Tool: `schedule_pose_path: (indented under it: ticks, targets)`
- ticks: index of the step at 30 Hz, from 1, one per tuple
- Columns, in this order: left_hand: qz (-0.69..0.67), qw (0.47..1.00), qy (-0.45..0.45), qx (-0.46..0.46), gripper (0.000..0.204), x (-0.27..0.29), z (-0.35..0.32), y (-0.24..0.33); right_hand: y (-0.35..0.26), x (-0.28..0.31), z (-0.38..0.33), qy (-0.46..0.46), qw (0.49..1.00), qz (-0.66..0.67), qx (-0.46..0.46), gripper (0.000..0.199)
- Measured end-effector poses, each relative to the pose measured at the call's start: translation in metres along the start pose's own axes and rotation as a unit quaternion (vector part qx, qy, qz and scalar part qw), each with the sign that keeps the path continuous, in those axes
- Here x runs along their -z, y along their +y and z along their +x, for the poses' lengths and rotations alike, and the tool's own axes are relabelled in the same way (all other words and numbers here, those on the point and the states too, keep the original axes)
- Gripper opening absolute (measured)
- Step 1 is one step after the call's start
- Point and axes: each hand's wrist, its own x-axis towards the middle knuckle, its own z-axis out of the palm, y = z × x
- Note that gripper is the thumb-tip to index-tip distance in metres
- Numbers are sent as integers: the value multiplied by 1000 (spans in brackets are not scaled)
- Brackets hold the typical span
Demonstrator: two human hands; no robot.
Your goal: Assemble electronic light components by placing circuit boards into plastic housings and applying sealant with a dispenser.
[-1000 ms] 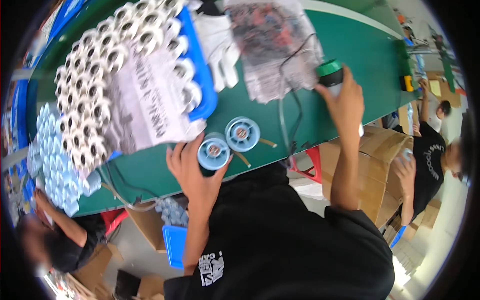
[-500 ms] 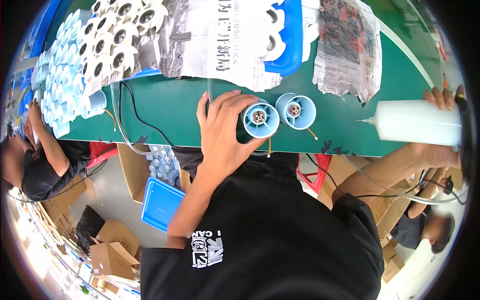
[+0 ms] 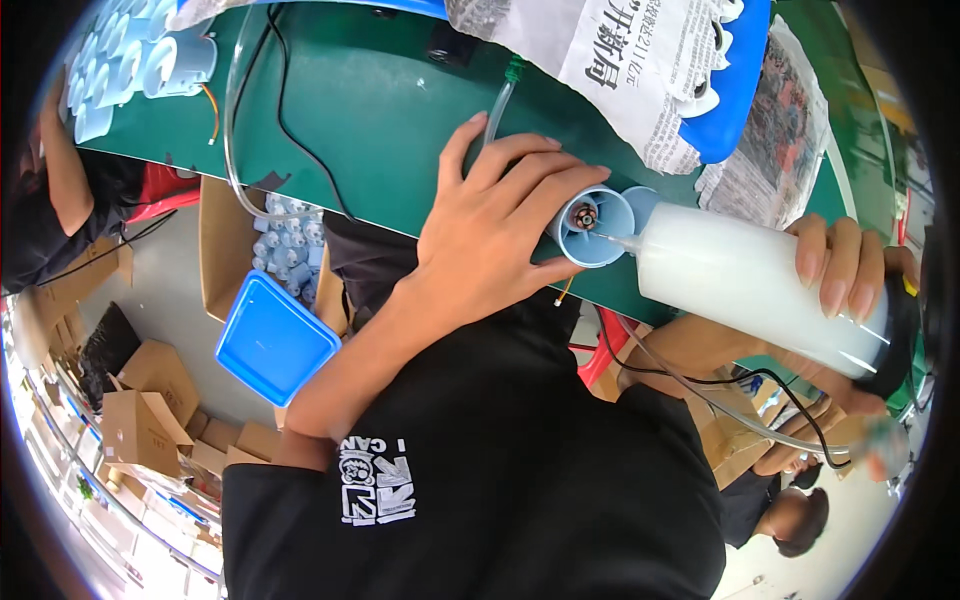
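My left hand [image 3: 505, 215] is closed around a light blue round motor housing [image 3: 612, 250] near the table's front edge. Inside the housing, a small motor shaft shows at the centre, and an orange cable hangs below the rim. My right hand [image 3: 840, 270] grips a large dispensing syringe [image 3: 745, 275] filled with white material. Its thin needle tip reaches into the housing, close to the shaft. A second light blue housing [image 3: 641, 203] stands directly behind, partly covered by the first one and the syringe.
Several light blue housings [image 3: 125, 65] crowd the far left of the green table [image 3: 360, 90]. A blue tray [image 3: 745, 100] with newspaper [image 3: 620, 75] and white fan wheels lies beyond my hands. Below are a carton of blue parts [image 3: 290, 255] and a blue lid [image 3: 275, 340]. People sit on both sides.
My right hand has brought the syringe leftward, putting its needle into the housing. The view has turned and shifted; my left hand still holds the housing, now tilted toward the needle.
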Motion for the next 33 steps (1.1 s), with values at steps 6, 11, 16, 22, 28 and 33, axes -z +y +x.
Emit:
schedule_pose_path:
  ticks: [6, 11, 16, 22, 28, 33]
  targets:
    - [-13, 1000, 21, 2, 67, -5, -2, -3, 6, 2, 0, -8, 1000, -21, -5, 97]
    - [-16, 1000, 16, 4, 66, -3, -2, -1, 12, 2, 0, -8, 999, -53, 8, 98]
    - [-10, 1000, 13, 11, 61, -1, -2, 0, 0, 3, 0, -21, 998, -52, -28, 97]
    - [-6, 1000, 15, 9, 61, -1, -2, -3, -7, 5, 7, -49, 996, -49, -60, 99]
    - [-4, 1000, 18, 5, 61, -3, -2, -1, -13, 2, 4, -84, 990, -98, -63, 101]
    - [-3, 1000, 11, 9, 62, -1, -1, 0, -16, 15, 2, -74, 992, -79, -69, 101]
